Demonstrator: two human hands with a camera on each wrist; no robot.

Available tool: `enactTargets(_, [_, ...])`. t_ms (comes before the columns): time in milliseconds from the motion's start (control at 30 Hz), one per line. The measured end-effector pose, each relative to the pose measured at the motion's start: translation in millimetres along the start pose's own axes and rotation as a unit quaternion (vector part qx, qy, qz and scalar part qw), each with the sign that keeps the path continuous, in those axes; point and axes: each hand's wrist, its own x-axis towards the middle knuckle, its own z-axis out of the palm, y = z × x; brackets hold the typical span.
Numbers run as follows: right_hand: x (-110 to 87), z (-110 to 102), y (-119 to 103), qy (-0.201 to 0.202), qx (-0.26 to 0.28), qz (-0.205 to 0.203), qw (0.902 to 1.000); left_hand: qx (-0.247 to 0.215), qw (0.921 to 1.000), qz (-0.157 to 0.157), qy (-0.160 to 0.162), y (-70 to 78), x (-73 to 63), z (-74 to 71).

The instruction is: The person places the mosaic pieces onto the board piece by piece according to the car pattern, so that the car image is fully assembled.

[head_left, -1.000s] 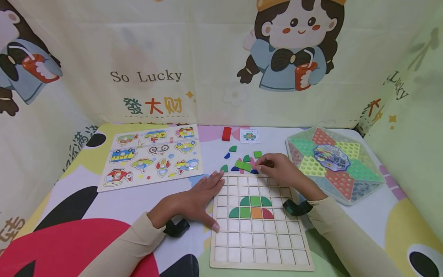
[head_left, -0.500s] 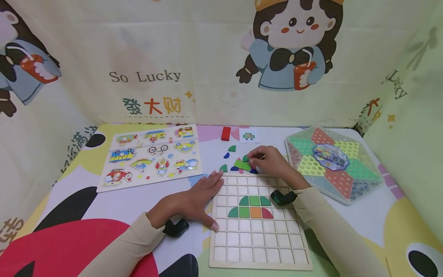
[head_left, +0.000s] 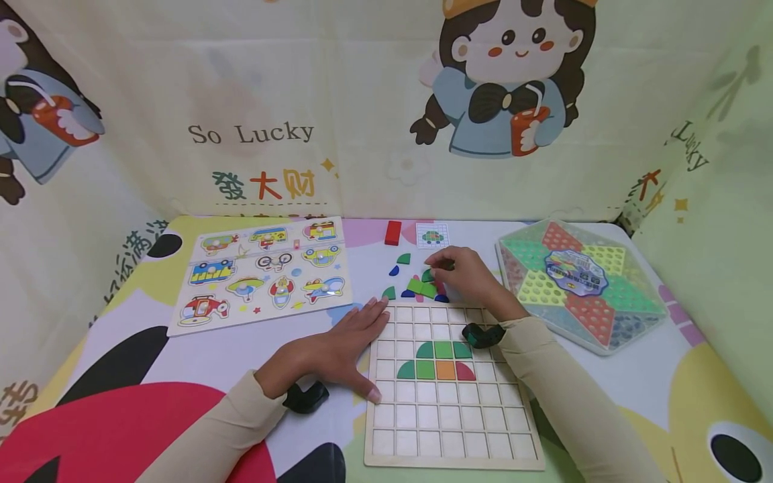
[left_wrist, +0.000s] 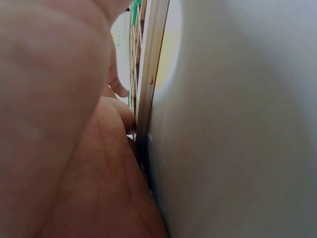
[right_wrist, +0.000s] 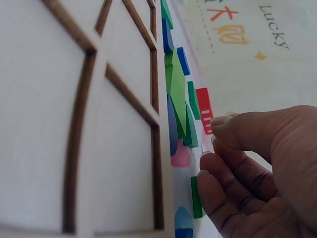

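My left hand (head_left: 335,349) is spread out at the left edge of the wooden grid board (head_left: 453,463), with thumb and fingertips right at its frame. Green, orange and red pieces form a car shape (head_left: 443,360) in the grid. My right hand (head_left: 474,278) hovers just beyond the board's far edge, over the loose pieces, fingers bent. In the right wrist view, thumb and fingertips are near each other with no piece showing between them. A green piece (right_wrist: 196,197) lies beside the fingers. Light green squares (head_left: 427,289), green quarter-rounds (head_left: 404,258) and blue half-rounds (head_left: 394,271) lie nearby.
A picture puzzle board (head_left: 266,275) with vehicles lies at left. At the back are a red block (head_left: 393,233) and a small pattern card (head_left: 432,235) showing a green car. A hexagonal Chinese checkers box (head_left: 580,282) stands at right. A printed curtain (head_left: 362,100) hangs behind.
My right hand has moved left and farther from me across the loose pieces, its fingers now over the upper right of the pile. My left hand has stayed at the board's edge.
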Motion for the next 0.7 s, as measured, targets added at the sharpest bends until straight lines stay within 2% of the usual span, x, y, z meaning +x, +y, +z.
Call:
enactTargets(200, [1.4, 3.2, -1.8, 0.001, -0.01, 0.0, 1.0, 0.002, 1.0, 0.0, -0.002, -0.7, 0.5, 0.2])
enactTargets(367, [1.2, 4.1, -1.7, -0.014, -0.035, 0.0, 0.9993, 0.007, 1.0, -0.002, -0.005, -1.5, 1.7, -0.1])
enactTargets(700, [4.6, 5.1, -1.5, -0.04, -0.084, -0.033, 0.9952, 0.002, 1.0, 0.003, -0.006, -1.8, 1.4, -0.6])
